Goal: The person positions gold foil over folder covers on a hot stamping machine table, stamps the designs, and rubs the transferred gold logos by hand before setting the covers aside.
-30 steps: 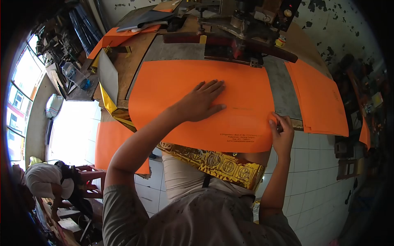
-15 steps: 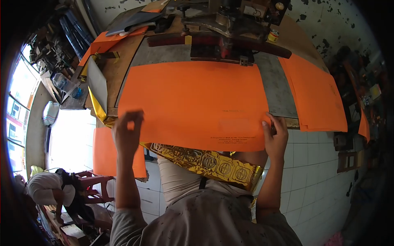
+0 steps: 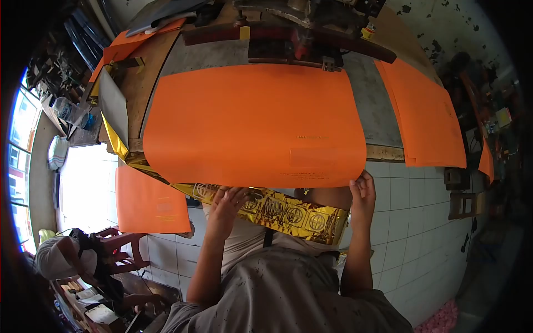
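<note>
A large orange sheet (image 3: 250,122) with small print near its lower right lies on the grey metal bed (image 3: 375,111) of a press, its near edge hanging over the front. At the lower right corner, my right hand (image 3: 363,194) pinches that sheet between thumb and fingers. My left hand (image 3: 225,208) is just below the near edge, in front of the gold foil strip (image 3: 316,222), its fingers stretched out. Whether its fingertips touch the sheet or the foil is hard to tell. Stamped round and square outlines mark the foil, which hangs across my lap.
The dark red press head (image 3: 300,47) stands behind the sheet. More orange sheets (image 3: 427,116) are stacked at the right, and another orange stack (image 3: 152,202) sits low at the left. A person (image 3: 69,255) bends over at the lower left, beside a red stool (image 3: 125,250).
My left hand has left the sheet's left side and moved right and down to below its near edge. The right hand has shifted down to the sheet's corner. The view has shifted slightly.
</note>
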A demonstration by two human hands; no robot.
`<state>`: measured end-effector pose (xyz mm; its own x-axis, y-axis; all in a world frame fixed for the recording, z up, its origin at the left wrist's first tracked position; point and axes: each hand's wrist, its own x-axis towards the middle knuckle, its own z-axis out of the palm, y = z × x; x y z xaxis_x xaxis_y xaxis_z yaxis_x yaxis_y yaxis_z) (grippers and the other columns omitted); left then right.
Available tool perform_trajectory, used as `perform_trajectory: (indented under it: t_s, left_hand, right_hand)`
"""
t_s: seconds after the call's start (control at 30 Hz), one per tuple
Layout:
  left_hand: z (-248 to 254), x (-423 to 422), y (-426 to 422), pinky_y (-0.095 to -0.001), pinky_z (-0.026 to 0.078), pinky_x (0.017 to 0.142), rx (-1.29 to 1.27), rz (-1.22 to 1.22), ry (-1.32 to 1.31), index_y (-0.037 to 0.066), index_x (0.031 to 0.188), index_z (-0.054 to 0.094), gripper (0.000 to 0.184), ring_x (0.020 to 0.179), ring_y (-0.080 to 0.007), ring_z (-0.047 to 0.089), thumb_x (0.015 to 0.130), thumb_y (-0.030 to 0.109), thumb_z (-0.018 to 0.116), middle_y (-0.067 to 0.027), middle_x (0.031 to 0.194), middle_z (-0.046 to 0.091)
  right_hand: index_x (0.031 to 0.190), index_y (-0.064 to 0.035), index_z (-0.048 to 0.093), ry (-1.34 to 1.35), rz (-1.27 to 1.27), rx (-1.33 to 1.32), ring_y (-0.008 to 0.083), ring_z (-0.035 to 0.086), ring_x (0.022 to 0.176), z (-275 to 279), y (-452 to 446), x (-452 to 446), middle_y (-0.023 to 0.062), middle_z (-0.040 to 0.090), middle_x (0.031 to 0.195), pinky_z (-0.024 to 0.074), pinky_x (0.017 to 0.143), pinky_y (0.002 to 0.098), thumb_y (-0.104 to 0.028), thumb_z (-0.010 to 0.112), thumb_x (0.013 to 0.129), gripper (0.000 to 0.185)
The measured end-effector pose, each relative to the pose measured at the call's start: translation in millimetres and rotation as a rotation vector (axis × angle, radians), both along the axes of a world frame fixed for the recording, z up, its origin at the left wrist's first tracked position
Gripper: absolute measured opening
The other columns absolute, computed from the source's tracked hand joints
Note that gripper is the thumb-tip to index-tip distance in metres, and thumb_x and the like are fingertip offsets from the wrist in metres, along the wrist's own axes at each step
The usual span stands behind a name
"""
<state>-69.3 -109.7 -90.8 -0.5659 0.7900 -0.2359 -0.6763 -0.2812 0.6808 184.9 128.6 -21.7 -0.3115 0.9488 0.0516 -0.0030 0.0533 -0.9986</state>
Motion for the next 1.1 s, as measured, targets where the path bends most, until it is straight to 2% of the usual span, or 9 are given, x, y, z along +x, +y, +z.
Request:
perform_trajectory:
  t_s: [0.07,0.17,0.2,0.27,0.37,0.67,0.77,1.0,1.1]
  left_hand:
    - [-15.5,-6.9,-8.1,-0.045,0.052,0.101,0.064,0.034,-0.085,0.005,0.142,0.047,0.038,0.122,-0.0296,0.064,0.108,0.023,0.053,-0.0142,0.136,0.062]
    - [-6.8,-8.6,-17.8,-0.0408,0.058,0.086,0.159,0.076,-0.055,0.006,0.13,0.054,0.027,0.105,-0.0264,0.07,0.106,0.019,0.054,-0.0112,0.122,0.068]
    - [11.2,-3.2,-14.0,-0.0362,0.058,0.071,0.035,0.171,-0.077,0.006,0.125,0.058,0.023,0.088,-0.0229,0.071,0.105,0.016,0.057,-0.0098,0.11,0.07]
    - [24.9,-5.2,-17.0,-0.0352,0.057,0.067,-0.038,0.191,0.022,0.005,0.122,0.06,0.02,0.083,-0.0214,0.069,0.105,0.015,0.058,-0.0091,0.106,0.069]
    - [40.2,-7.3,-18.7,-0.0332,0.054,0.063,-0.125,0.231,0.152,0.004,0.118,0.061,0.017,0.079,-0.0191,0.067,0.104,0.015,0.059,-0.0083,0.101,0.069]
    - [80.6,-21.8,-5.1,-0.0288,0.049,0.052,-0.296,0.268,0.481,0.0,0.108,0.063,0.018,0.067,-0.0165,0.065,0.103,0.017,0.062,-0.0095,0.09,0.068]
    - [103.0,-29.5,6.4,-0.0275,0.047,0.049,-0.343,0.254,0.518,-0.001,0.105,0.062,0.018,0.06,-0.0158,0.064,0.103,0.016,0.063,-0.0094,0.082,0.068]
    - [130.8,-50.9,28.2,-0.0242,0.041,0.042,-0.496,0.289,0.747,-0.002,0.098,0.062,0.022,0.047,-0.0112,0.058,0.101,0.019,0.068,-0.007,0.065,0.064]
    - [137.4,-60.8,34.5,-0.0239,0.04,0.041,-0.49,0.32,0.675,-0.001,0.095,0.062,0.022,0.044,-0.0099,0.054,0.1,0.019,0.07,-0.0044,0.061,0.061]
  right_hand:
    - [0.121,0.0025,0.063,-0.034,0.073,-0.099,0.0149,0.06,0.107,-4.7,6.6,17.4,0.0066,0.066,0.11,0.044,0.1,0.0321,-0.019,0.065,0.101,0.029]
    - [0.119,0.0031,0.064,-0.008,0.099,-0.042,0.011,0.063,0.085,2.3,6.6,24.6,0.0042,0.067,0.094,0.0504,0.082,0.0274,-0.019,0.066,0.1,0.028]
    - [0.118,0.0036,0.064,-0.004,0.115,-0.067,0.0095,0.062,0.079,8.7,6.5,27.8,0.0047,0.068,0.093,0.0492,0.073,0.0259,-0.017,0.066,0.1,0.027]
    - [0.116,0.0045,0.065,0.006,0.154,-0.119,0.0065,0.06,0.067,23.2,5.8,32.7,0.0056,0.07,0.092,0.047,0.057,0.023,-0.013,0.066,0.1,0.024]
    - [0.119,0.0046,0.065,0.03,0.153,-0.067,0.0042,0.056,0.059,27.8,6.2,30.4,0.0052,0.07,0.089,0.0396,0.045,0.0225,-0.012,0.066,0.099,0.026]
    - [0.134,0.0041,0.06,0.021,0.042,0.039,0.0023,0.054,0.06,47.8,6.5,8.9,0.0006,0.064,0.082,0.0406,0.047,0.0202,-0.011,0.069,0.098,0.04]
    - [0.132,0.0016,0.063,-0.017,-0.04,0.132,0.0009,0.053,0.06,56.6,11.2,-6.7,-0.0007,0.063,0.081,0.0391,0.047,0.0189,-0.012,0.07,0.098,0.037]
    - [0.116,-0.0014,0.071,-0.242,-0.074,0.347,0.0039,0.051,0.065,50.9,31.1,-23.4,-0.0015,0.061,0.077,0.0414,0.057,0.0229,-0.015,0.074,0.096,0.024]
    - [0.111,-0.0031,0.073,-0.368,-0.072,0.475,0.0059,0.051,0.065,57.4,35.9,-27.8,0.0004,0.062,0.076,0.0422,0.059,0.0247,-0.014,0.076,0.095,0.02]
